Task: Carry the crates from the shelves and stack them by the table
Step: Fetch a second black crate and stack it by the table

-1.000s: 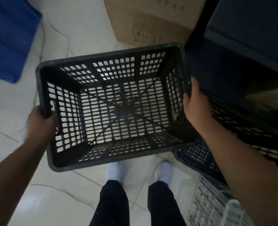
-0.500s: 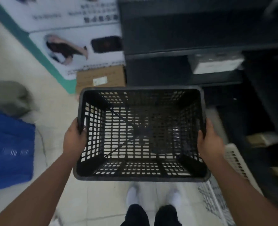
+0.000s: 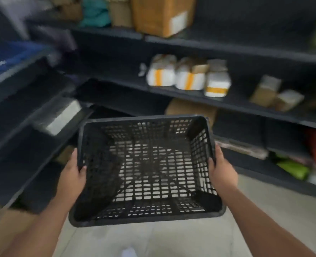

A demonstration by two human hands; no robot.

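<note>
An empty black slotted plastic crate [image 3: 146,173] hangs in front of me at waist height, its open top facing up. My left hand [image 3: 73,175] grips the crate's left wall, fingers hooked over the rim. My right hand [image 3: 222,173] grips the right wall the same way. The pale floor shows through the crate's slotted bottom.
Dark shelving [image 3: 227,104] runs across the back and right, holding white parcels with orange tape [image 3: 186,76], cardboard boxes [image 3: 162,13] and coloured bags. More dark shelves [image 3: 23,115] stand close on the left with a blue item above. Pale tiled floor [image 3: 264,210] lies below.
I have turned with the crate: the poster, the blue crates and the white crate on the floor have left the view, and the stocked shelves have come in. Both hands keep their hold.
</note>
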